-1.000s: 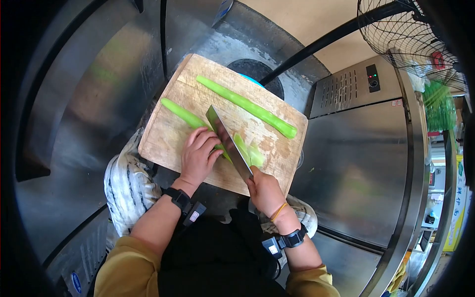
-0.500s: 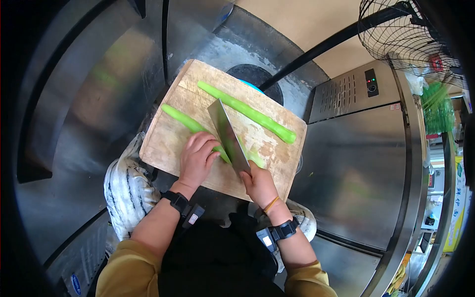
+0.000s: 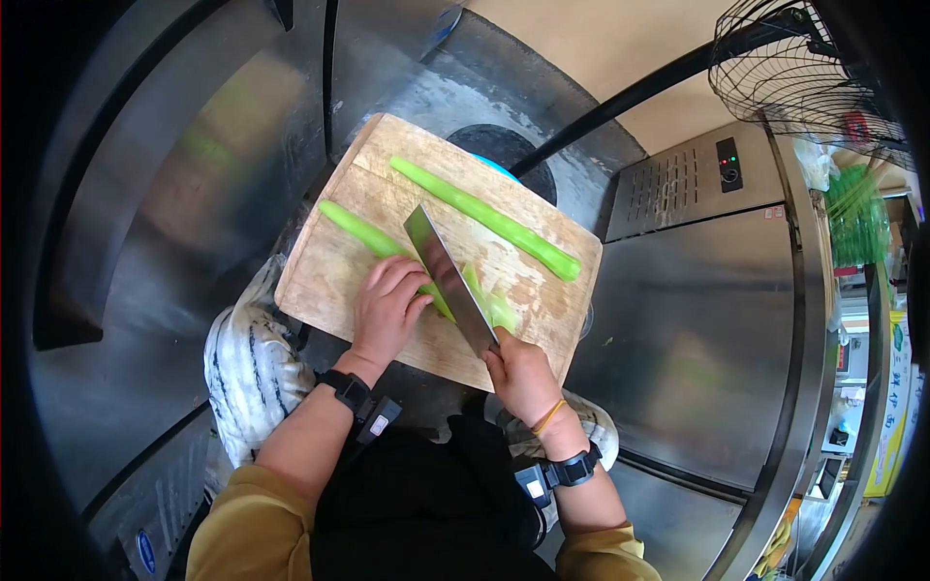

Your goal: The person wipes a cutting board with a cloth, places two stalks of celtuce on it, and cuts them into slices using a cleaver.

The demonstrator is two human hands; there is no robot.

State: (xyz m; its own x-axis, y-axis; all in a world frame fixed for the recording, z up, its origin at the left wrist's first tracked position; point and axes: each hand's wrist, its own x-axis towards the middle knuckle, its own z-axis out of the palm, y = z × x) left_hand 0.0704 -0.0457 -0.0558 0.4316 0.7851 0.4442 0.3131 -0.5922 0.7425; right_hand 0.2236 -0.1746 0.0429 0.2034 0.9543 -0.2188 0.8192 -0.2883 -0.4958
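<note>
A wooden cutting board (image 3: 339, 281) lies tilted in view below me. My left hand (image 3: 387, 305) has its fingers curled over a peeled green stalk (image 3: 354, 227), pressing it on the board. My right hand (image 3: 523, 376) is closed round the handle of a cleaver (image 3: 449, 281), whose blade stands beside the stalk's near end, close to my left fingertips. Thin green slices (image 3: 501, 312) lie just right of the blade, partly hidden by it. A second, longer green stalk (image 3: 489, 218) rests along the far side of the board, touched by neither hand.
Behind the board is a dark round plate (image 3: 499, 155) with a blue edge showing. A steel cabinet (image 3: 688, 329) with a control panel stands at the right. A black bar (image 3: 668, 73) and a wire fan guard (image 3: 775, 77) are at the upper right.
My right hand has moved slightly right and down with the cleaver, and more of the slices show beside the blade. My left hand has hardly moved on the stalk.
</note>
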